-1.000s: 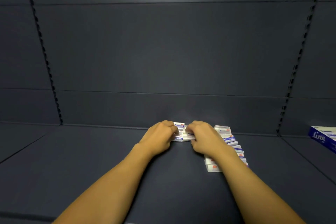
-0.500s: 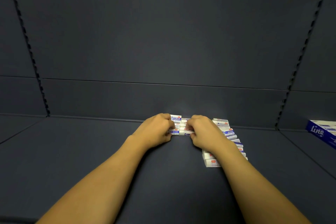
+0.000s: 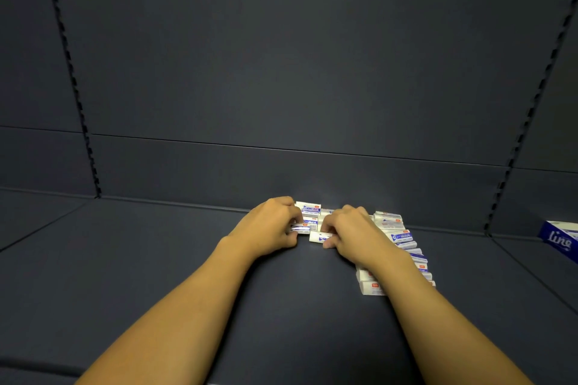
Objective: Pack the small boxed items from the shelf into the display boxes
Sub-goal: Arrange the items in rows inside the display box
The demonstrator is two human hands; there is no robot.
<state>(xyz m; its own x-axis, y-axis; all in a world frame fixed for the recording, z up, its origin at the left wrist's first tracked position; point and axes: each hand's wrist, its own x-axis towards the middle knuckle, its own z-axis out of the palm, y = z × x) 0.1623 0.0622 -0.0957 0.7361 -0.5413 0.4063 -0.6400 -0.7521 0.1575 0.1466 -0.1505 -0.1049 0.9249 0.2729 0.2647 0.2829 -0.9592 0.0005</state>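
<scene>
Small white and blue boxed items stand in a short stack (image 3: 308, 212) near the back of the dark shelf (image 3: 156, 259). My left hand (image 3: 269, 225) grips one small box (image 3: 300, 229) at the stack's left side, fingers curled round it. My right hand (image 3: 353, 230) pinches another small box (image 3: 319, 237) just to the right of it. A longer row of the same small boxes (image 3: 397, 237) runs from the back toward me, partly hidden under my right forearm. A blue and white display box (image 3: 560, 239) sits at the far right edge.
The shelf's dark back panel (image 3: 297, 87) rises right behind the stack. Slotted uprights (image 3: 72, 78) stand at the left and right. Bare dark shelf surface spreads to the left and in front of my hands.
Both hands have drawn slightly toward me, each pulling a small box out from the stack's near end. The camera view has also shifted a little.
</scene>
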